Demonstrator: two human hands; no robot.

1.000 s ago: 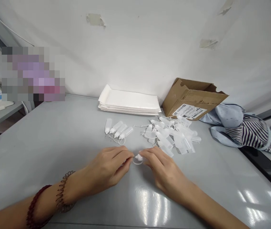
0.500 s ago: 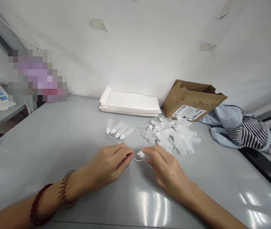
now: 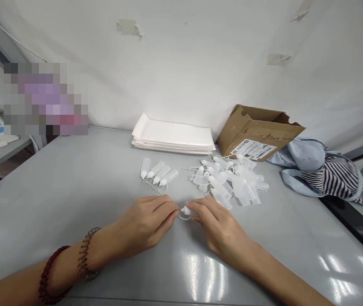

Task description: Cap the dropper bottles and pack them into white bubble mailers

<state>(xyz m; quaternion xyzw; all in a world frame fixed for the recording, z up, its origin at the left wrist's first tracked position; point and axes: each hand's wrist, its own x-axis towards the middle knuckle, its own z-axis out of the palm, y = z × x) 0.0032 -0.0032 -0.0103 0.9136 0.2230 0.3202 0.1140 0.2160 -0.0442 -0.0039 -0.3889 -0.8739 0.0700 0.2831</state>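
Both bare hands meet over the middle of the desk (image 3: 88,195), about halfway between its left and right edges, with a small bottle (image 3: 186,211) between them. The right hand (image 3: 218,227) grips it in a narrow pinch, thumb and fingers closed about its clear body just behind the white cap, so that the bottle lies sideways with its nozzle toward the left edge. The left hand (image 3: 154,223) has its fingertips pressed together at the end of the thin metal nozzle (whether they also hold the end of the strap is hidden), and the white strap (image 3: 184,218) loops beneath. A coiled band (image 3: 87,255) and a dark red bracelet (image 3: 50,275) circle the left wrist. Beyond the hands, toward the back edge, four bottles (image 3: 161,173) lie side by side, nozzles toward the front edge; to their right a loose heap of bottles (image 3: 232,180) lies jumbled. White envelopes (image 3: 176,134) are stacked along the back edge, an open cardboard box (image 3: 258,134) stands toward the back right corner, and a striped cloth bag (image 3: 334,174) slumps by the right edge.
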